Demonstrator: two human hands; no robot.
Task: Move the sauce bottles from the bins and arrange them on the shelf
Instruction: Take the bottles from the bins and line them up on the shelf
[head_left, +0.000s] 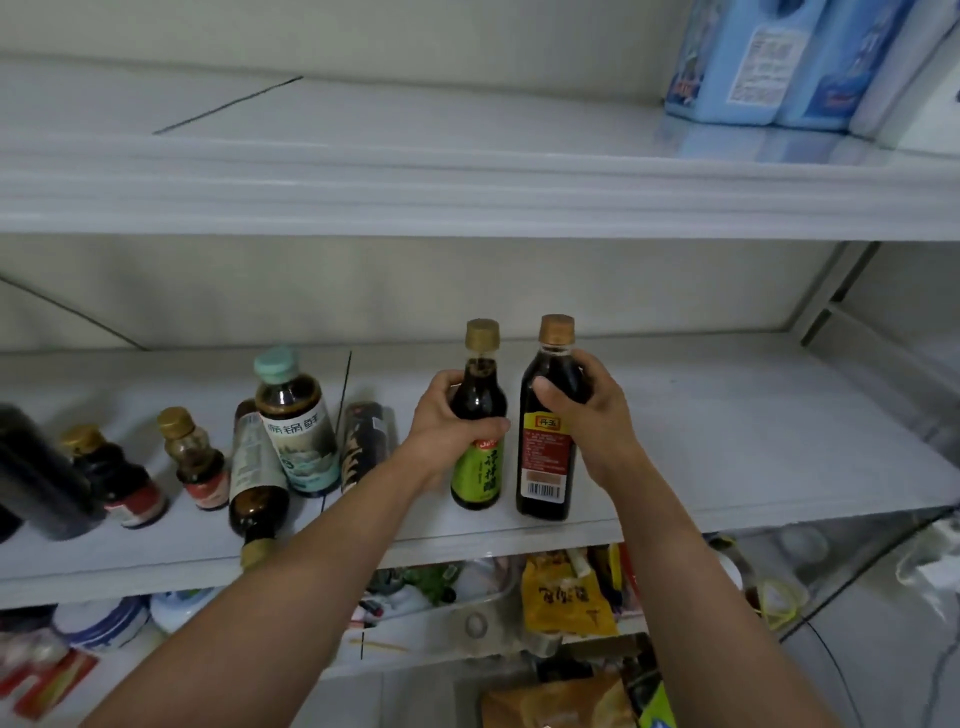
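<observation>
My left hand (447, 415) grips a small dark sauce bottle with a green label (477, 467) and a gold cap, standing upright on the white middle shelf (727, 431). Right beside it, my right hand (592, 410) grips a taller dark bottle with a red label (545, 467) and a bronze cap, also upright on the shelf. To the left stand and lie several other sauce bottles: one with a teal cap (296, 421), a brown one lying on its side (257, 488), and a small amber one (195, 457).
The shelf's right half is bare up to the metal upright (826, 296). Blue jugs (753, 57) sit on the upper shelf at the right. Below the shelf are a bin with packets (566, 597), bowls (104, 618) and bags.
</observation>
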